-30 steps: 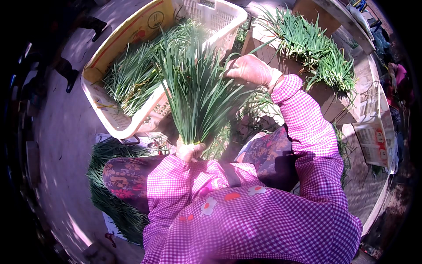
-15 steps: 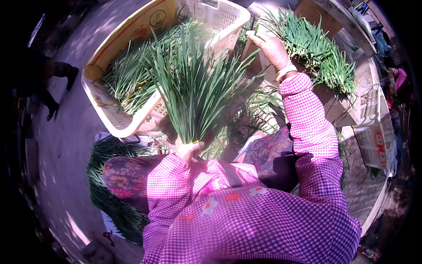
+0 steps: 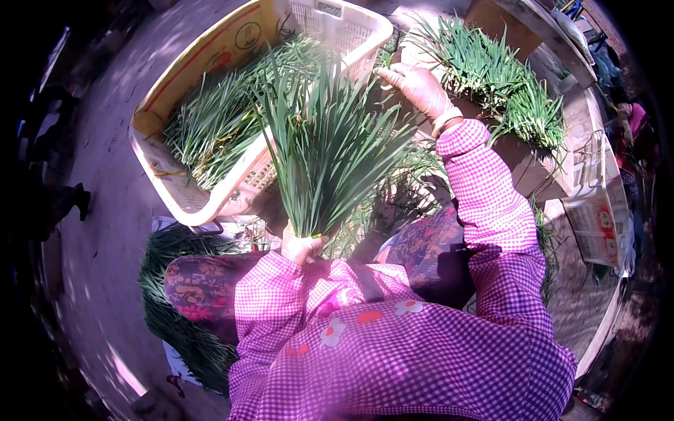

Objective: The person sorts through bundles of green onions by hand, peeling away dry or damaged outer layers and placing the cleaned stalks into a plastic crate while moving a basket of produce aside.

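My left hand [image 3: 302,245] is closed round the pale base of a large bunch of garlic chives [image 3: 319,154], whose long green leaves fan upward in front of me. My right hand [image 3: 421,91], in a thin glove with a band at the wrist, is raised to the right of the leaf tips. Its fingers point left and look pinched together; whether a leaf is between them is too small to tell. Just beyond that hand, more trimmed chives [image 3: 484,63] lie in a thick row on a wooden stand.
A pale plastic crate [image 3: 189,210] with a yellow lining stands ahead to the left, holding loose chives. Beside my left knee lies a dark green heap of chives [image 3: 182,337]. Scattered leaves [image 3: 407,186] cover the ground between my legs. Another white crate [image 3: 597,224] stands far right.
My right hand has moved left and slightly down, nearer the bunch. The bunch in my left hand has shifted a little right and down. The person's legs at far left have moved away leftward.
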